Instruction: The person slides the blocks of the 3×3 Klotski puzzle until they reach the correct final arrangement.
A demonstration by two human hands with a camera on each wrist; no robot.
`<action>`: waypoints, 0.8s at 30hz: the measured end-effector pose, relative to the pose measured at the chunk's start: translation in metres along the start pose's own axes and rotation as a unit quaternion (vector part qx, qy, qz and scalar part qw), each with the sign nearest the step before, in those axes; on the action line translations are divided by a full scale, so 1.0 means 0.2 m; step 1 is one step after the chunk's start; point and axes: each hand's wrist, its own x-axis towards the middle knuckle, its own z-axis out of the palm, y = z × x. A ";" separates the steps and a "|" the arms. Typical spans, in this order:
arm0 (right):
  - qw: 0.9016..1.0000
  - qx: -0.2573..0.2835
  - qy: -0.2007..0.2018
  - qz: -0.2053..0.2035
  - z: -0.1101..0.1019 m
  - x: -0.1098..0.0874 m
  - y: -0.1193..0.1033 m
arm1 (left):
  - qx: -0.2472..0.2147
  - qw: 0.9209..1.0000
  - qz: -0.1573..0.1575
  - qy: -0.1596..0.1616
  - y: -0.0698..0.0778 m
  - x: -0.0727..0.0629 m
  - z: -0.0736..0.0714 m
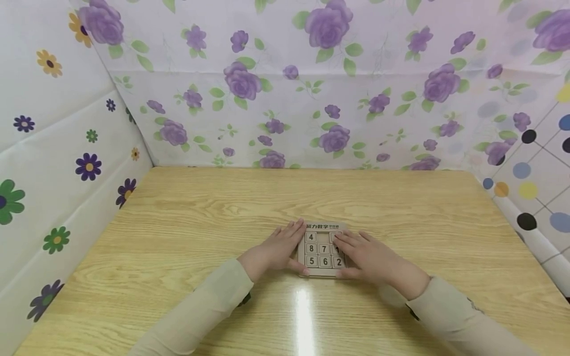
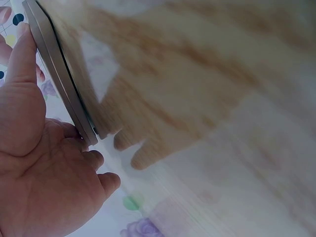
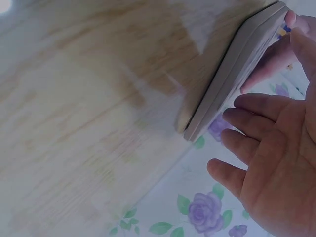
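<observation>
A flat number sliding puzzle (image 1: 323, 254) lies on the wooden table, with printed characters along its far edge. Its tiles read 4 in the far row, 8, 7 and 1 in the middle, and 5, 6 and 2 nearest. There is a gap beside the 4. My left hand (image 1: 278, 249) holds the puzzle's left side, thumb at the near left corner and fingers towards the far one. Reaching over the right side, my right hand (image 1: 371, 258) has extended fingers that hide the far right tile's number and partly cover the 1. Its thumb lies by the near right corner.
The glossy wood-grain table (image 1: 200, 212) runs back to a wall covering with purple roses (image 1: 240, 81). A flowered sheet (image 1: 53, 173) borders the left side, and a dotted sheet (image 1: 539, 198) borders the right.
</observation>
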 end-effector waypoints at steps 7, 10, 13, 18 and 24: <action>1.000 -0.002 -0.001 -0.017 -0.02 0.05 -0.04 | -0.002 1.000 -0.002 0.000 0.00 0.00 0.00; 1.000 -0.003 -0.005 -0.022 -0.02 0.07 -0.06 | 0.000 1.000 0.000 0.000 0.00 0.00 0.00; 1.000 -0.008 -0.011 -0.026 -0.01 0.09 -0.08 | 0.001 1.000 0.000 -0.001 0.00 0.00 0.00; 0.999 -0.019 -0.017 -0.037 -0.01 0.12 -0.11 | 0.000 1.000 -0.003 -0.004 -0.01 0.00 0.00; 0.999 -0.022 -0.023 -0.037 0.00 0.15 -0.13 | -0.002 1.000 -0.002 -0.004 -0.01 0.01 0.01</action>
